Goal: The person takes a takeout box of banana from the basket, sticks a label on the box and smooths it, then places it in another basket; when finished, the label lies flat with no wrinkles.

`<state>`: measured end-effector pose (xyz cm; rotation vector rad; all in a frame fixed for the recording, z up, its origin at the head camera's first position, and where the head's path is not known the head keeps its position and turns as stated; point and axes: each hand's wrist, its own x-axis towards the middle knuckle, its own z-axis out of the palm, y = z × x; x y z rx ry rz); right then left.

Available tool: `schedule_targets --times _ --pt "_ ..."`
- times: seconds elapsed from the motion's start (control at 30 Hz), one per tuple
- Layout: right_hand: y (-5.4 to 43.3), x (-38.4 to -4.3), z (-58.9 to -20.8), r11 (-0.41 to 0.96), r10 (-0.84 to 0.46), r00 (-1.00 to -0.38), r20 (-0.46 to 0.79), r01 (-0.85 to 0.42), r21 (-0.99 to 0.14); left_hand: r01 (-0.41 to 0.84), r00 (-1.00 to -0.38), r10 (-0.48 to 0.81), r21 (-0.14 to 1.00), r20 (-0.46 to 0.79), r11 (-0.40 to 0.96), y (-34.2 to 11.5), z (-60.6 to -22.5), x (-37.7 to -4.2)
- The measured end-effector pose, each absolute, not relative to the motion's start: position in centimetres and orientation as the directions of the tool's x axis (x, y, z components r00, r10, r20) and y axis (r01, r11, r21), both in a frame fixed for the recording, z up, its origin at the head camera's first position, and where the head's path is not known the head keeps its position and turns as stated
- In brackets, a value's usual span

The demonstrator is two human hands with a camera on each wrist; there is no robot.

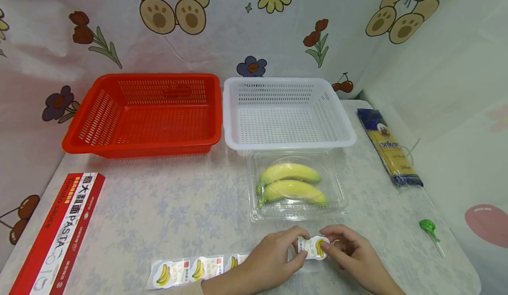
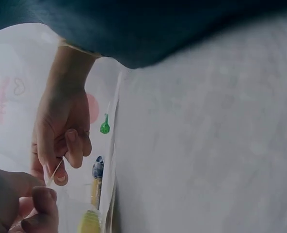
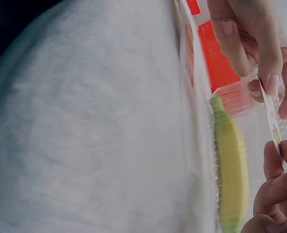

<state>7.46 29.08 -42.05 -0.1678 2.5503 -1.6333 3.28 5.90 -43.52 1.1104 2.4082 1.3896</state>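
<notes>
Between both hands is a white sticker (image 1: 311, 247) with a banana picture and print. My left hand (image 1: 274, 257) pinches its left end with thumb and finger. The right hand (image 1: 353, 255) pinches the right end. In the right wrist view, the sticker (image 3: 272, 119) appears nearly edge-on between the fingertips. A strip of similar banana stickers (image 1: 186, 270) lies on the table, partly covered by the left hand and forearm. Just beyond the hands sits a clear plastic clamshell box (image 1: 337, 202), lid down, with two yellow bananas (image 1: 295, 191) inside.
Behind the box stands a white basket (image 1: 289, 146), beside a red basket (image 1: 143, 149). A red pasta box (image 1: 59, 233) lies at left. On the right are a packet of pasta (image 1: 390, 149) and a green lollipop (image 1: 428, 226). A patterned cloth hangs behind.
</notes>
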Motion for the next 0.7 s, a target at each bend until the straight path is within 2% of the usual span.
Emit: schedule_targets --times 0.17,0.4,0.7 --pt "28.8 7.2 -41.3 0.461 -0.139 -0.990 0.028 -0.090 -0.883 0.585 -0.711 0.629 0.760 0.313 0.284 5.6 -42.4 3.1" --pt "29.1 6.0 -40.4 0.367 -0.259 -0.930 0.261 -0.345 -0.864 0.654 -0.701 0.580 0.699 0.416 0.289 5.2 -40.2 2.5" --pt "28.4 3.5 -37.5 0.453 -0.249 -0.922 0.298 -0.382 -0.805 0.640 -0.732 0.557 0.675 0.392 0.366 4.9 -37.6 -0.1"
